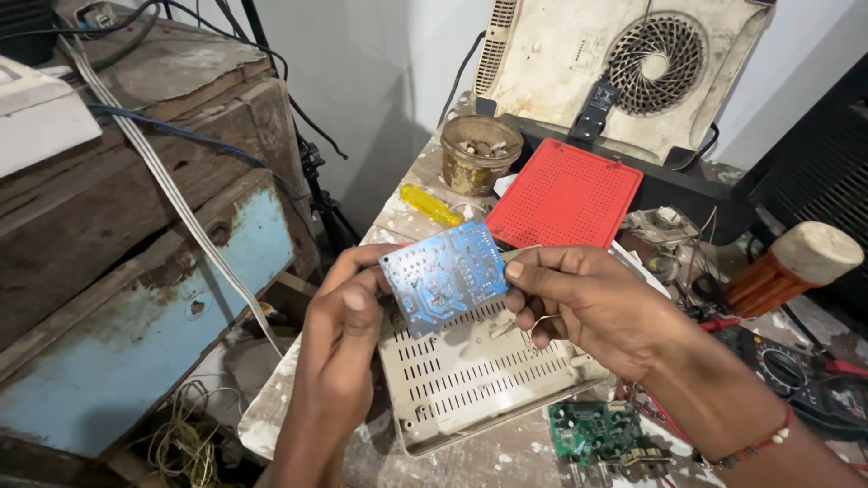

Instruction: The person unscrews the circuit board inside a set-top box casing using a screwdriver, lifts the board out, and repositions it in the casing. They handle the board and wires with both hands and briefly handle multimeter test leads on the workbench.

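A blue circuit board (445, 276) is held solder side up between both hands above a beige vented plastic casing (470, 375). My left hand (344, 339) grips its left edge with thumb and fingers. My right hand (588, 303) pinches its right edge, and a thin wire lead hangs under the fingers. A small green circuit board (597, 434) lies on the bench just right of the casing.
A red perforated panel (565, 194), a yellow-handled screwdriver (431, 206) and a round tub of small parts (479, 152) lie behind. A beige appliance base with a fan grille (624, 68) leans on the wall. A multimeter (787, 370) sits right. Worn wooden crates (136, 271) stand left.
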The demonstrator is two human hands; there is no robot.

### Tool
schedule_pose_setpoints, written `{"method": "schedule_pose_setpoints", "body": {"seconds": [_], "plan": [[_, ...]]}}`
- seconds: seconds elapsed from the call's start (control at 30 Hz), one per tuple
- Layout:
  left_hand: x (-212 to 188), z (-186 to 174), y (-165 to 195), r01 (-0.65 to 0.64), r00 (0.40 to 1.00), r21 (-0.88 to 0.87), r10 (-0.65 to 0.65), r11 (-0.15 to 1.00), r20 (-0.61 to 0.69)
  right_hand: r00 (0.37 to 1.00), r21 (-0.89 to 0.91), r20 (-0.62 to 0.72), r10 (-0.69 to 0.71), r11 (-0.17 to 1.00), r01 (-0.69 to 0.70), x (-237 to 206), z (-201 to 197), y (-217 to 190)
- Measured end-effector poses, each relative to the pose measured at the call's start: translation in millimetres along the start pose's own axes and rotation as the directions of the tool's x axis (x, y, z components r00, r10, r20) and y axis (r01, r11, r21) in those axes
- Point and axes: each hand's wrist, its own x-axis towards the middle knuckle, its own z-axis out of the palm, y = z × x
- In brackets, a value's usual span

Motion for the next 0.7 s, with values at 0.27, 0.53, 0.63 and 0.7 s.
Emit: {"method": "schedule_pose_setpoints", "body": {"seconds": [0.27, 0.53, 0.63, 0.7], "plan": [[1.6, -0.3, 5.2, 0.080, 0.997, -0.015, -0.080, 0.997, -0.011, 1.000, 0.005, 0.013, 0.008, 1.000, -0.009, 0.4, -0.1, -0.7], [3.4, 5.4, 4.4, -0.018, 0.999, 0.126, 0.022, 0.992, -0.025, 1.000, -0.003, 0.000, -0.025, 1.000, 0.025, -0.6, 1.6, -4.5], [5.1, 6.4, 3.3, -0.040, 0.998, 0.216, 0.050, 0.976, -0.041, 0.999, 0.003, -0.035, -0.017, 1.000, 0.017, -0.5, -1.9, -7.2], [4.8, 8.8, 2.5, 0.016, 0.998, 0.190, -0.005, 0.982, -0.061, 0.999, 0.004, -0.043, -0.017, 1.000, 0.017, -0.5, -5.2, -8.4]]}}
